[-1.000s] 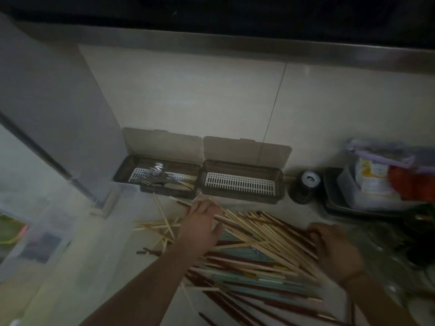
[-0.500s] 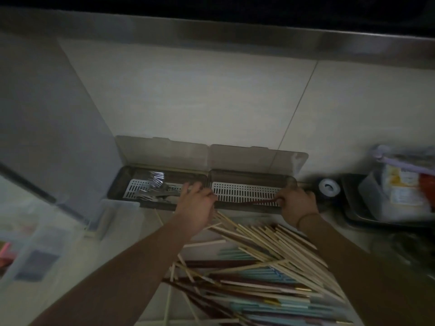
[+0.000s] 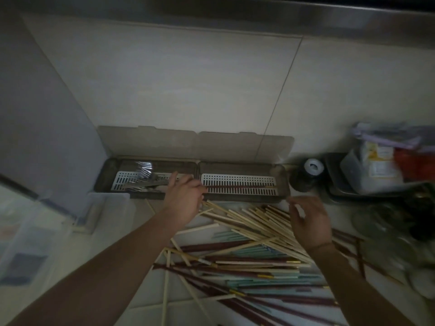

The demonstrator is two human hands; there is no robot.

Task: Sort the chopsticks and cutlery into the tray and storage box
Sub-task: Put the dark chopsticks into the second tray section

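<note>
Two dark storage boxes with raised lids stand against the wall. The left box (image 3: 107, 175) holds metal cutlery (image 3: 143, 178) on a white grid. In the right box (image 3: 282, 182), a dark red chopstick (image 3: 237, 186) lies along the white grid. My left hand (image 3: 184, 200) hovers at the boxes' front edge where they meet, fingers loosely curled, holding nothing I can see. With fingers spread and empty, my right hand (image 3: 308, 220) is above a big pile of chopsticks (image 3: 247, 250), light wooden, dark red and teal, on the counter.
A clear plastic container (image 3: 42, 234) sits at the left. At the right are a black jar with a white cap (image 3: 307, 174), a dark tray (image 3: 339, 196) holding packaged food, and glassware (image 3: 381, 220). The tiled wall rises directly behind the boxes.
My right hand let go of the dark red chopstick in the right box and drew back over the pile. My left hand stayed by the boxes' front edge.
</note>
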